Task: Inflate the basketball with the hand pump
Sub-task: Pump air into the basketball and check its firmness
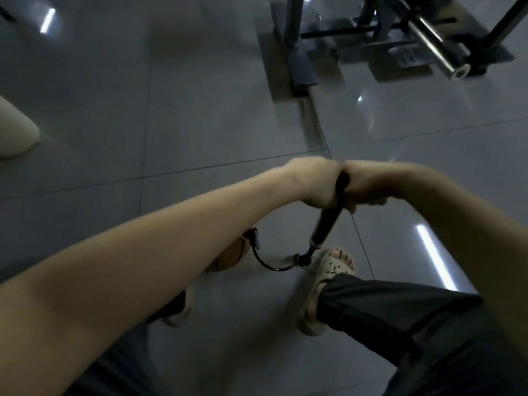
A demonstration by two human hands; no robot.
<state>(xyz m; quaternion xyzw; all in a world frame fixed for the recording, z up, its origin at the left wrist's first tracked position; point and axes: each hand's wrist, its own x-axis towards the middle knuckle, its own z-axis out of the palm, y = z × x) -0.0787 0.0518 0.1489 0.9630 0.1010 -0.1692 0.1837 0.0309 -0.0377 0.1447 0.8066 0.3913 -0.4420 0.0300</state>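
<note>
A black floor pump point(411, 224) stands tilted on the grey tiled floor. My left hand point(315, 182) and my right hand point(364, 185) are both closed on its handle at the top, knuckles touching. A black hose point(270, 264) curves from the pump's base to the orange basketball point(228, 257), which lies on the floor mostly hidden behind my left forearm. My right foot in a beige sandal point(328, 277) rests on the pump's foot plate.
A metal gym frame point(303, 61) with a steel bar point(437, 42) stands on the floor at the top right. A pale rounded object point(14, 132) shows at the left edge. My left foot point(178, 310) stands below the ball.
</note>
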